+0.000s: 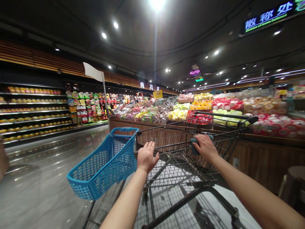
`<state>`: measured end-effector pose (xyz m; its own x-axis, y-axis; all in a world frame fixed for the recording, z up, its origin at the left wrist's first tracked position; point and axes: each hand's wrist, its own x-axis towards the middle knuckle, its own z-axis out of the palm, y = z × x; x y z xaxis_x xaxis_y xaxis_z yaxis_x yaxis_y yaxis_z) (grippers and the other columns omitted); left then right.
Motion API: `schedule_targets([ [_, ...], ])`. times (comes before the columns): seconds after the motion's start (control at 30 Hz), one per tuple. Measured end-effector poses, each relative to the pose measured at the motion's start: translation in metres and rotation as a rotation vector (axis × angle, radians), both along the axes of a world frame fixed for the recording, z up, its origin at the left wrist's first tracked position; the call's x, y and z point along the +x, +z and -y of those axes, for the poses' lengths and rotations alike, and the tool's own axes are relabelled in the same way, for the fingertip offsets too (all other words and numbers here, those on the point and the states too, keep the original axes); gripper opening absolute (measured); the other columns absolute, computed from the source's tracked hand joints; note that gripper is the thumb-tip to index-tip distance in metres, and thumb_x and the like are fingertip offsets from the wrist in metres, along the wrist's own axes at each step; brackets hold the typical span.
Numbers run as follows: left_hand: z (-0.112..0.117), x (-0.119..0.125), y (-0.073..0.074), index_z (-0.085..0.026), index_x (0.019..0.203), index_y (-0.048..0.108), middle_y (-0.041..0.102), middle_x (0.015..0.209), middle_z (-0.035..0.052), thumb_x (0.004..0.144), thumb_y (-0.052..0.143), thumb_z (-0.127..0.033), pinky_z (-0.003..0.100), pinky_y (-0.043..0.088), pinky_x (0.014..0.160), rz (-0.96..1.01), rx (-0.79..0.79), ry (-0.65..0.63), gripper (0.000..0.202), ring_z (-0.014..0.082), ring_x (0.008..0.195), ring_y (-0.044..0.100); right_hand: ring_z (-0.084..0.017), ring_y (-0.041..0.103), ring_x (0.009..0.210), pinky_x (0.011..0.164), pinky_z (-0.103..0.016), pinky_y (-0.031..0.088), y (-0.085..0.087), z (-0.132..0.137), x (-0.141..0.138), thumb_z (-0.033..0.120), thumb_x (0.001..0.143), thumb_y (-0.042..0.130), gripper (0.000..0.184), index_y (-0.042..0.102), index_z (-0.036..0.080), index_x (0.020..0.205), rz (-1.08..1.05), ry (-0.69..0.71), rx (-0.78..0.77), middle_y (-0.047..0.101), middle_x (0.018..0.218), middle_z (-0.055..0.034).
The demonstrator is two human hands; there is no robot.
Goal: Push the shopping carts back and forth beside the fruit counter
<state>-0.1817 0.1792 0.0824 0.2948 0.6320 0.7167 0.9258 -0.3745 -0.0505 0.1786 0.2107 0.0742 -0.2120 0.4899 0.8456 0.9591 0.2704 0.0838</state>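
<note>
A black wire shopping cart (171,173) stands sideways before me. My left hand (146,156) lies at the left end of its basket, fingers stretched forward and thumb apart. What is under that palm is hidden. My right hand (205,147) presses a dark grey-blue cloth (194,147) to the cart's upper side rim, with its fingers bent over it. The cart's handle bar (226,116) is at the far right end. Just left of my left hand stands a cart with a bright blue plastic basket (102,168).
A wood-panelled display counter (262,156) heaped with packaged sweets (178,114) runs behind the cart. Shelves of jars (35,109) line the left wall. A white flag (93,72) on a pole rises behind the blue cart. A brown stool-like object (296,173) is at right.
</note>
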Motion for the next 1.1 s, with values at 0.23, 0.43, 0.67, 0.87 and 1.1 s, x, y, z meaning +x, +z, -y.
schedule_targets([
  [0.23,-0.005,0.010,-0.002,-0.014,0.140,0.049,0.052,0.144,0.0123,0.088,0.046,-0.042,0.049,0.039,0.102,0.046,0.014,0.013,0.059,0.0325,0.134,0.045,-0.030,0.047,0.126,0.114,-0.054,0.021,0.002,0.003,-0.032,0.054,0.095,0.038,0.051,0.059,0.014,0.119,-0.071,-0.068,0.010,0.065,0.119,-0.0119],
  [0.43,-0.009,0.005,-0.002,-0.012,0.138,0.052,0.054,0.141,0.0135,0.087,0.048,-0.041,0.049,0.039,0.104,0.033,0.045,0.018,0.058,0.0333,0.131,0.047,-0.025,0.043,0.132,0.119,-0.048,0.016,0.002,0.018,-0.114,0.053,0.095,0.042,0.056,0.051,0.015,0.135,0.023,0.106,-0.048,0.058,0.134,-0.0099],
  [0.67,-0.009,-0.011,0.003,-0.010,0.140,0.048,0.052,0.144,0.0139,0.087,0.049,-0.037,0.048,0.039,0.106,-0.033,-0.014,0.030,0.059,0.0319,0.133,0.046,-0.021,0.042,0.134,0.119,-0.041,0.020,0.006,0.018,-0.138,0.048,0.095,0.046,0.053,0.048,0.019,0.139,0.068,0.227,-0.075,0.055,0.139,-0.0066],
  [0.87,-0.011,-0.015,0.003,-0.011,0.139,0.049,0.052,0.144,0.0131,0.088,0.047,-0.037,0.047,0.039,0.106,-0.043,-0.015,0.034,0.058,0.0312,0.134,0.045,-0.022,0.045,0.131,0.118,-0.043,0.023,0.006,0.010,-0.082,0.046,0.096,0.045,0.048,0.053,0.017,0.133,0.045,0.116,-0.048,0.058,0.135,-0.0087],
  [1.1,-0.009,-0.005,0.001,-0.013,0.138,0.051,0.054,0.142,0.0136,0.086,0.050,-0.038,0.049,0.039,0.105,0.006,0.022,-0.001,0.058,0.0325,0.132,0.047,-0.025,0.047,0.129,0.116,-0.047,0.024,0.004,0.006,-0.045,0.049,0.096,0.042,0.049,0.059,0.014,0.126,-0.026,-0.018,-0.025,0.062,0.128,-0.0110],
])
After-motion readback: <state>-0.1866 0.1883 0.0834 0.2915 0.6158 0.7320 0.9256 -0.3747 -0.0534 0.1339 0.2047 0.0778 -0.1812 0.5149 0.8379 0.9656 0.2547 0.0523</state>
